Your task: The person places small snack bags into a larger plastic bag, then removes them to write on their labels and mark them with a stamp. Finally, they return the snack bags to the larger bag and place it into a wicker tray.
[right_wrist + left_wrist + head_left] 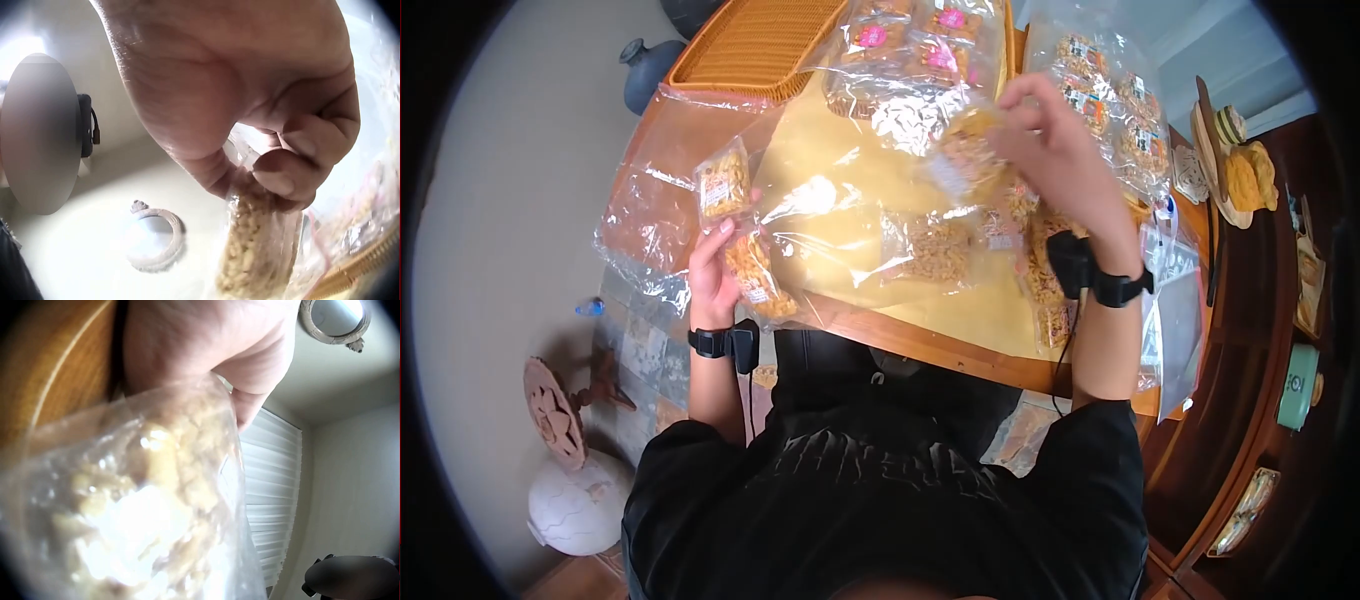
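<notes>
At the table's left front, my left hand (712, 275) grips clear packets of golden-brown snack pieces. One packet (724, 182) stands up above the fingers and another packet (755, 272) hangs below the thumb. In the left wrist view a snack packet (181, 469) fills the area below the palm. My right hand (1055, 135) is raised over the table's right side. Between thumb and curled fingers it pinches the top of another clear snack packet (247, 250), blurred in the head view. A large clear plastic bag (660, 190) lies spread beside my left hand.
Several more snack packets (935, 250) lie on the yellow table covering (870, 190). A wicker tray (750, 50) stands at the back left. Bagged packets with pink labels (940, 55) sit at the back, and another bag of packets (1145, 145) lies at the right.
</notes>
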A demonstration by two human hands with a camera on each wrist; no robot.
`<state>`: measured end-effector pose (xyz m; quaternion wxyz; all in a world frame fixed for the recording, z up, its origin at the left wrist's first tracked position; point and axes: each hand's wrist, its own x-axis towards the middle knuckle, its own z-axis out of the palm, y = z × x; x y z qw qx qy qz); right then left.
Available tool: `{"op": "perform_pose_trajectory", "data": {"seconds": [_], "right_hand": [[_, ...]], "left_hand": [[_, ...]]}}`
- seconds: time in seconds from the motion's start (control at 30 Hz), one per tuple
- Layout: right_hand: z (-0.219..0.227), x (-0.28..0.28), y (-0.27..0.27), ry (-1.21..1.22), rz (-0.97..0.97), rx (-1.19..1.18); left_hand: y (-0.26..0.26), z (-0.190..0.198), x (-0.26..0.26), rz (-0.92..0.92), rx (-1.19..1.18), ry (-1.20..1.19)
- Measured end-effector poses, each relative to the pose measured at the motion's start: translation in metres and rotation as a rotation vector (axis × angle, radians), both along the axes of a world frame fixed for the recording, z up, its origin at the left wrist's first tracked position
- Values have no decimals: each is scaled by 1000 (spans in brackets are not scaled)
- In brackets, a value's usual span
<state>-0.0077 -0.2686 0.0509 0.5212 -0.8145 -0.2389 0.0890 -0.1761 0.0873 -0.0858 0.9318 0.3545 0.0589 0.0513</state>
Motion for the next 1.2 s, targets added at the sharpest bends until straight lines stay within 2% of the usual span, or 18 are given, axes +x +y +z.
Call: {"op": "perform_pose_trajectory", "data": {"seconds": [0.07, 0.13, 0.17, 0.23, 0.37, 0.43, 0.53, 0.6, 0.63, 0.7, 0.73, 0.83, 0.9, 0.97, 1.03, 1.1, 1.17, 1.2], "right_hand": [[-13, -2, 16, -42, 65, 1], [-19, -7, 28, 205, 105, 72], [-27, -5, 30, 202, 111, 72], [-43, 1, 34, 188, 277, 108], [-44, -13, 43, 234, 241, 51], [-53, -14, 46, 301, 296, 90], [-54, -17, 55, 313, 318, -42], [-66, -22, 56, 109, 380, -66], [-79, -21, 55, 107, 382, -67], [-102, -16, 52, -127, 374, 76], [-99, -15, 51, -131, 382, 74], [-78, -14, 47, -111, 423, -60], [-49, -17, 44, -81, 321, -423], [-30, -15, 30, -125, 246, -412], [-13, -14, 12, -164, 169, -408], [-2, -13, 0, -417, 98, -583], [-6, -12, -3, -375, 89, -643], [-14, -12, -3, -404, 146, -704]], "left_hand": [[0, 0, 1, -17, 12, -19], [-1, -1, -5, -32, 23, -28], [-2, -1, -5, -33, 79, 13], [-8, 4, -5, -28, 134, 43], [-36, 38, -12, -95, 158, 102], [-39, 48, -16, -116, 301, 121], [-37, 56, -22, -110, 344, 186], [-35, 57, -24, -91, 334, 236], [-33, 57, -22, -116, 328, 265], [-25, 54, -17, -131, 318, 287], [-17, 50, -14, -173, 332, 303], [-7, 50, -7, -192, 342, 343], [1, 53, -1, -186, 405, 335], [17, 41, 4, -174, 404, 330], [19, 40, 9, -74, 441, 278], [30, 33, 14, -111, 432, 289], [25, 51, 15, -116, 443, 319], [17, 58, 14, -39, 514, 320]]}}
